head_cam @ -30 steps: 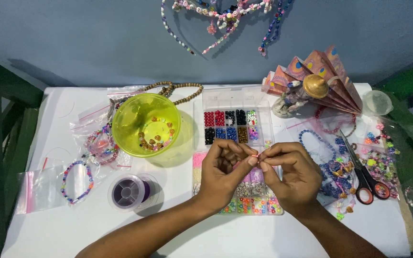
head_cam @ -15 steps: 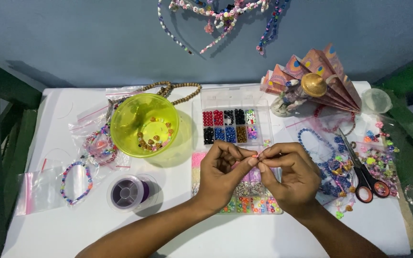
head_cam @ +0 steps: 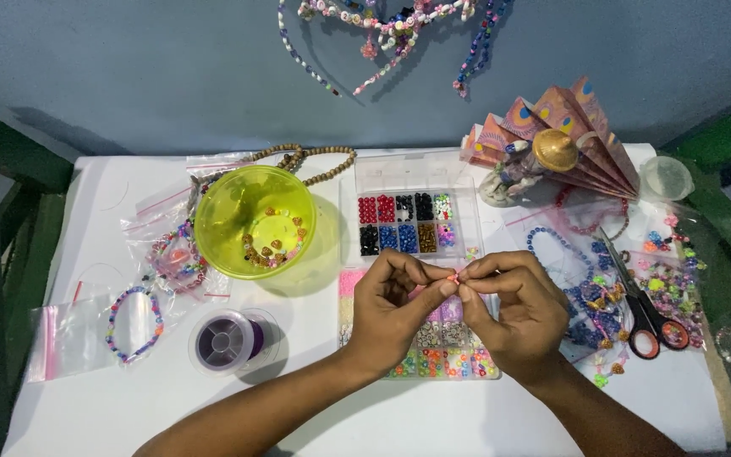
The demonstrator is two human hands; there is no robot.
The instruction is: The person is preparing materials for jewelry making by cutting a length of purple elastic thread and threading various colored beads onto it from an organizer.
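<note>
- The left hand has thumb and forefinger pressed together in a fine pinch on a small orange bead; the other fingers curl loosely under.
- The right hand meets it fingertip to fingertip, its thumb and forefinger also closed tight at the bead; whether a thread runs between them is too fine to tell.
- The bead sits between the two pinches, held above the near bead box, whose compartments hold mixed coloured beads.
- Just beyond the hands lies a second clear compartment box with red, black, blue and brown beads.
- To the left stands a yellow-green bowl with beads inside, and nearer, a spool of elastic cord.
- Further left, plastic bags hold a beaded bracelet.
- To the right, red-handled scissors lie among loose beads, close to the right wrist.
- The white table has bare room at its near left and along the near edge beside the forearms.
</note>
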